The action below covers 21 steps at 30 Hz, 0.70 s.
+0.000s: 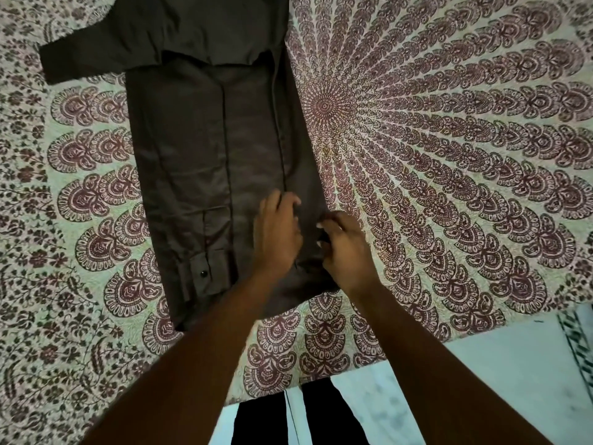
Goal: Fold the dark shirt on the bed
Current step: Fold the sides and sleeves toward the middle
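**No readable text**

Nothing legible shows: the dark shirt (205,162) carries no visible label, brand or number, and the bedsheet (449,155) bears only a printed paisley and mandala pattern, without letters or signs.

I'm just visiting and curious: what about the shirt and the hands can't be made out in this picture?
Head view, the only one:
- The shirt: its collar end runs past the top edge.
- The shirt's near right corner is covered by the left hand and right hand.
- Right hand's fingertips curl into the cloth; how much they pinch is hidden.
- The cuff button is too small for detail.
- The bed is cut off on every side but the near one.
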Each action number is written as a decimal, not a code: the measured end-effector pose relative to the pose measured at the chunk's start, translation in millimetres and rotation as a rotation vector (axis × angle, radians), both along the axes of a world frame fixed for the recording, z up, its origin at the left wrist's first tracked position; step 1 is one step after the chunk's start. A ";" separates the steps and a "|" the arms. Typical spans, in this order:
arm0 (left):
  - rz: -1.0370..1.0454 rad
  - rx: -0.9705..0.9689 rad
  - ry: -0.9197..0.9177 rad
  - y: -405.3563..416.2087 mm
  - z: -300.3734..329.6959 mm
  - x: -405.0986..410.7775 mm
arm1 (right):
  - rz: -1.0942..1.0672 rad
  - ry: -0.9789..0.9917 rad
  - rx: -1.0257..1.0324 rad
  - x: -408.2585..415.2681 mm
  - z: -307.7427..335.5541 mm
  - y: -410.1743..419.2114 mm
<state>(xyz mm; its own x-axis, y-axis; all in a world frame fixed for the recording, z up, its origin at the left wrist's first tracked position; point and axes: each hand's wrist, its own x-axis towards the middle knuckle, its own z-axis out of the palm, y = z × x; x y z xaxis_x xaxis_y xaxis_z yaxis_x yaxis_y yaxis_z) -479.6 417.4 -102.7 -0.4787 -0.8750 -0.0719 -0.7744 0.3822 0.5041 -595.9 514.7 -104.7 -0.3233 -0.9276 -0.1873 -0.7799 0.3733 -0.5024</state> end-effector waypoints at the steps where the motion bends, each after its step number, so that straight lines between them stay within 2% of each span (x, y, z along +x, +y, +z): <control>1: -0.096 -0.044 -0.054 -16.1 -5.6 -1.3 | 0.063 0.026 0.022 0.7 -4.0 -2.8; 5: -0.368 0.009 -0.258 -74.6 -13.0 -7.3 | 0.195 0.218 0.075 -0.7 -10.1 -10.5; 10: -0.456 0.096 -0.440 -127.5 -8.8 -9.5 | 0.185 0.249 -0.001 -12.6 -6.4 -51.7; 14: -0.360 0.134 -0.357 -149.5 -14.4 -11.1 | 0.243 0.265 0.114 -16.7 -3.1 -76.1; 17: -0.325 0.092 -0.232 -159.7 -19.5 -17.2 | 0.200 0.291 0.073 -20.6 1.0 -98.7; 21: -0.288 -0.003 -0.266 -173.2 -15.3 -28.0 | 0.224 0.294 0.132 -27.2 -2.1 -133.1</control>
<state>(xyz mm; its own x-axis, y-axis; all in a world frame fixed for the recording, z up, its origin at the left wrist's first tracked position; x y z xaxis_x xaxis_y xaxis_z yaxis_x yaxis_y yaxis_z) -507.6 244.2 -118.0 -0.6694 -0.7082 -0.2244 -0.7390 0.6037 0.2992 -623.1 381.6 -106.9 -0.1729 -0.9553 -0.2398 -0.9530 0.2238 -0.2044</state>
